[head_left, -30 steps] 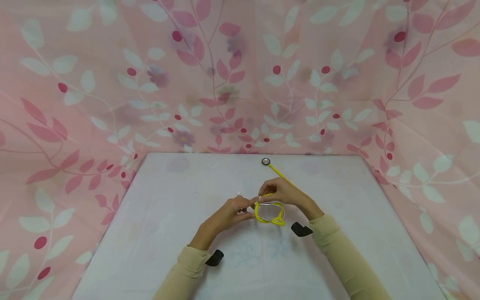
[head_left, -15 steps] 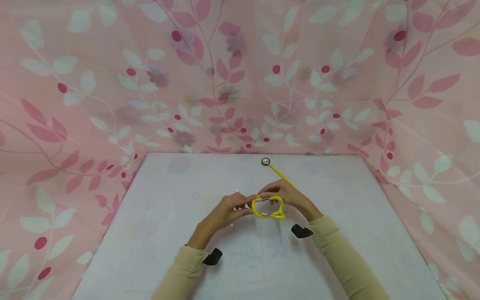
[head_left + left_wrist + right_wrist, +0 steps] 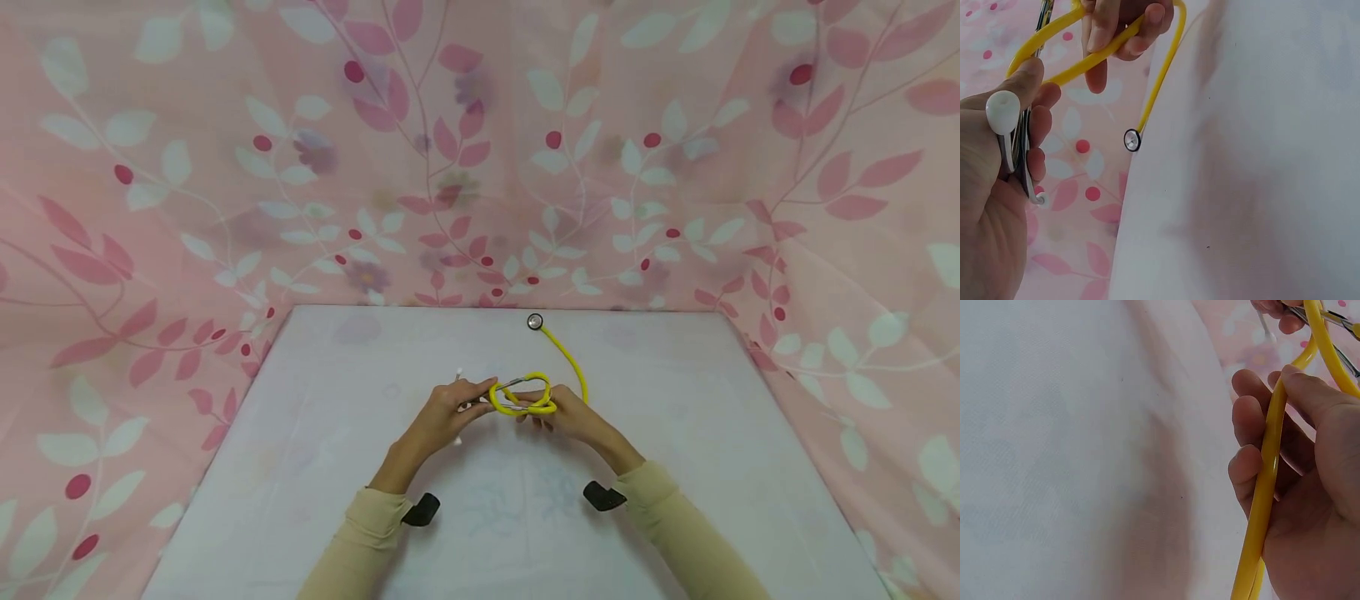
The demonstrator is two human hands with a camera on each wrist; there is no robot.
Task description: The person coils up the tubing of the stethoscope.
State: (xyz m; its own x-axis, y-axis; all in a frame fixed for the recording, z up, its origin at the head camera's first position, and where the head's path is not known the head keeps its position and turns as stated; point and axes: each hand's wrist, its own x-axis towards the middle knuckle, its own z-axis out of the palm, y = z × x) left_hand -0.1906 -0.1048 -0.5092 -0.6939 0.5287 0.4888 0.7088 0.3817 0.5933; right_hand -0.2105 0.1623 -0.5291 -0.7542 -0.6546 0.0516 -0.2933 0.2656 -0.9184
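Note:
A stethoscope with yellow tubing [image 3: 576, 367] is held up between both hands. My left hand [image 3: 444, 414] pinches its metal ear tubes together with a loop of the tubing. In the left wrist view a white ear tip [image 3: 1003, 112] sticks out by the thumb, and a second one shows below the fingers. My right hand [image 3: 573, 414] grips the tubing, which runs across the curled fingers under the thumb [image 3: 1310, 394] in the right wrist view. The round chest piece [image 3: 535, 322] lies at the table's far edge, with the tubing curving back to the right hand.
The table [image 3: 360, 367] has a white cover. A pink floral cloth [image 3: 480, 167] hangs behind it and along both sides. Black wrist mounts [image 3: 422, 510] sit by the sleeve cuffs.
Both hands have shifted slightly, carrying the yellow loop left and toward the far edge. My right hand has turned lower behind the loop. The tubing to the chest piece now bows in a curve.

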